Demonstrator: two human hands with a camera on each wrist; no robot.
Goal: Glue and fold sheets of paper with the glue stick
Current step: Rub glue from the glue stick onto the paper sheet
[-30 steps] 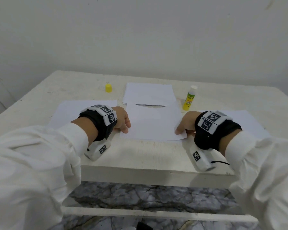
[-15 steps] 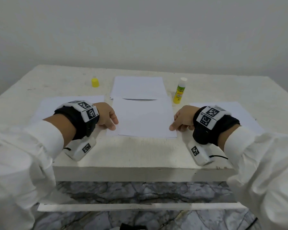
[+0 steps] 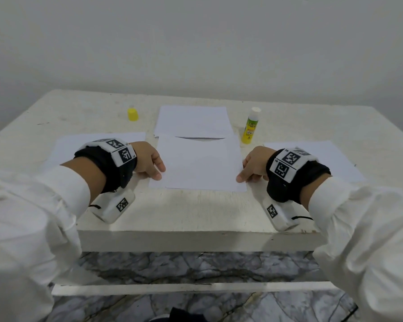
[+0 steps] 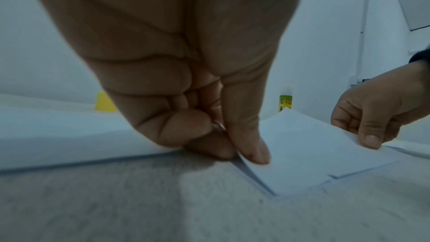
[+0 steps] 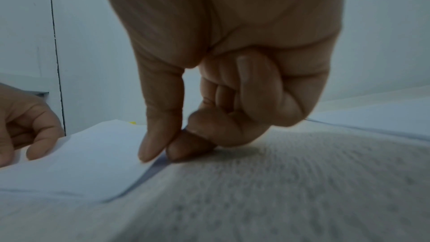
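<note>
A white sheet of paper (image 3: 198, 163) lies in the middle of the table. My left hand (image 3: 157, 174) pinches its near left edge (image 4: 279, 154) between thumb and forefinger. The right hand (image 3: 241, 177) pinches the near right edge (image 5: 97, 157) the same way, and that edge is lifted slightly off the table. Both hands' other fingers are curled in. The glue stick (image 3: 250, 126), yellow-green with a white top, stands uncapped to the right behind the sheet. Its yellow cap (image 3: 133, 114) stands at the back left. Folded sheets (image 3: 193, 122) lie just behind the held sheet.
A loose sheet (image 3: 79, 145) lies under my left wrist and another (image 3: 316, 154) to the right of my right wrist. The white table (image 3: 196, 212) has its front edge close to me, and a plain wall stands behind it.
The head view has drawn back and up. Both hands stay at the sheet's near corners, and their thumbs now sit on its side edges.
</note>
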